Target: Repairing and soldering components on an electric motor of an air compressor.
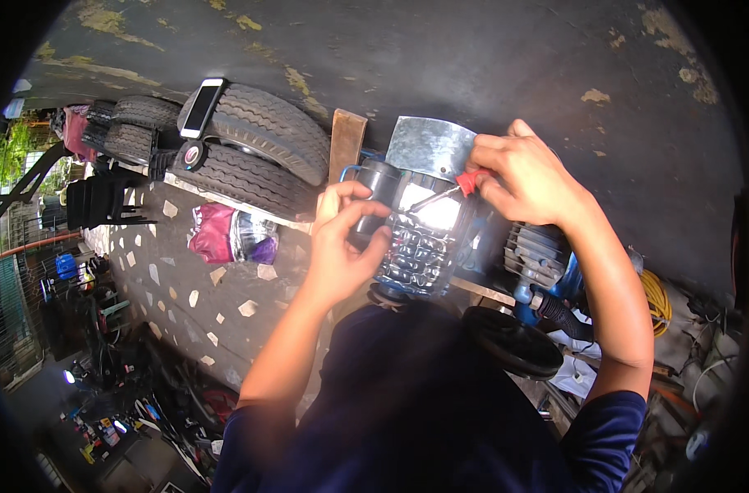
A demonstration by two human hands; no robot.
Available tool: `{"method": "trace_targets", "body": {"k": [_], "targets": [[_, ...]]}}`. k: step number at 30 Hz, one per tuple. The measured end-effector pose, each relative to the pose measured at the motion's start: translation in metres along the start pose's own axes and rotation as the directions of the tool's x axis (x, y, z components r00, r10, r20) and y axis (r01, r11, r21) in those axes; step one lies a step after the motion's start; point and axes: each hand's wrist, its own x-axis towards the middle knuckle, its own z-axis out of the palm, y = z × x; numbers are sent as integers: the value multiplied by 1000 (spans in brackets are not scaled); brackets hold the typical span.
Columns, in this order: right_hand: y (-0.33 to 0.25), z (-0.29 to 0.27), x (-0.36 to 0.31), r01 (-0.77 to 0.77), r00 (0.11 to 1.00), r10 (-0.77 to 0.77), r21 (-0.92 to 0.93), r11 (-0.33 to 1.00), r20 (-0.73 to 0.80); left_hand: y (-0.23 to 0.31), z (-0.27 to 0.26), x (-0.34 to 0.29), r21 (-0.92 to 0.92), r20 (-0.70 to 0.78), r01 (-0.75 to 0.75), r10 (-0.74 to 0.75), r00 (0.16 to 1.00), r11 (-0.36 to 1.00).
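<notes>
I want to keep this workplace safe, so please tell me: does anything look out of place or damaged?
Yes. A white phone lies slanted on a tyre, an odd place because it might slide off. Also, the dark wall looks patchy, its paint apparently flaked away.

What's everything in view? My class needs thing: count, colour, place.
Screwdriver: one, red-handled, centre
Motor, apparently: one, dark and shiny, centre
Canister: one, black, left of motor
Curved metal sheet: one, grey, beyond motor
Finned cylinder head: one, grey, right of motor
Wheel: one, black, below cylinder head
Tyres: several, black, upper left
Smartphone: one, white, on a tyre
Wooden board: one, brown, beside tyres
Floor: one, grey, pale-flecked, left
Bagged bundle: one, red-purple, on floor
Stacked chairs: several, black, far left
Coil: one, yellow, far right
Wall: one, dark grey, top
Clutter: uncountable, mixed, lower left
Shirt: one, navy, bottom centre
Left hand: one, fingers at canister
Right hand: one, fingers around screwdriver
</notes>
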Motion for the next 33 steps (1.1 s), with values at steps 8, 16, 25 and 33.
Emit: {"method": "trace_targets", "body": {"k": [8, 16, 25, 33], "targets": [[3, 1, 5, -36, 999, 35, 28, 999, 28, 1, 1, 0, 84, -29, -109, 112, 993, 990], [5, 2, 5, -49, 998, 47, 46, 998, 52, 2, 1, 1, 90, -20, -115, 117, 993, 989], [6, 2, 4, -46, 998, 44, 51, 998, 41, 3, 1, 1, 93, -14, -97, 99, 995, 991], [10, 4, -1, -38, 999, 37, 58, 998, 16, 4, 1, 2, 112, -4, -99, 100, 995, 989]]}}
